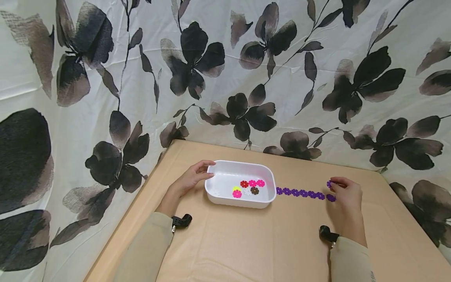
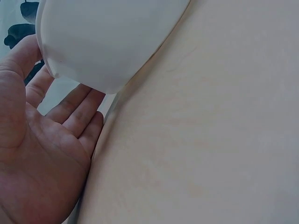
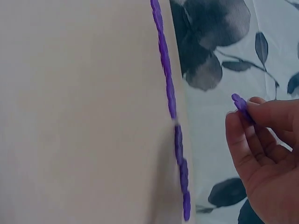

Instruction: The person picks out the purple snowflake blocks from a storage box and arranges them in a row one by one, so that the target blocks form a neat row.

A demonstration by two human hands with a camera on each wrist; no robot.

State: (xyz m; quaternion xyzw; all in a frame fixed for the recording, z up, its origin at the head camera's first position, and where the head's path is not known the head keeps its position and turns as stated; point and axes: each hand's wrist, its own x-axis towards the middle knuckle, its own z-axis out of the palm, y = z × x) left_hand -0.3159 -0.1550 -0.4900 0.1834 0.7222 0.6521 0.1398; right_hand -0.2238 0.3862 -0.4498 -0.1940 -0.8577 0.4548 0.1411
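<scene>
My left hand point(image 1: 188, 179) grips the left end of a white plastic tub point(image 1: 232, 202), thumb and fingers at its rim and end wall. In the left wrist view that hand point(image 2: 49, 140) has the tub point(image 2: 107, 42) above its palm. My right hand point(image 1: 349, 197) pinches a small purple flower-shaped disc point(image 1: 329, 183) between thumb and fingertips. The right wrist view shows this disc point(image 3: 240, 102) edge-on, raised above the table. Below it runs a line of purple flower discs point(image 1: 303, 193) from the tub's right side; its rightmost disc point(image 1: 331, 197) lies beside my right hand.
Inside the tub lie several loose flower discs: red point(image 1: 244, 183), pink point(image 1: 260, 183), brown point(image 1: 254, 190), yellow and white. A tan cloth covers the table point(image 1: 239, 239). Behind it hangs a floral curtain point(image 1: 211, 105). Each wrist wears a small black camera point(image 1: 182, 220).
</scene>
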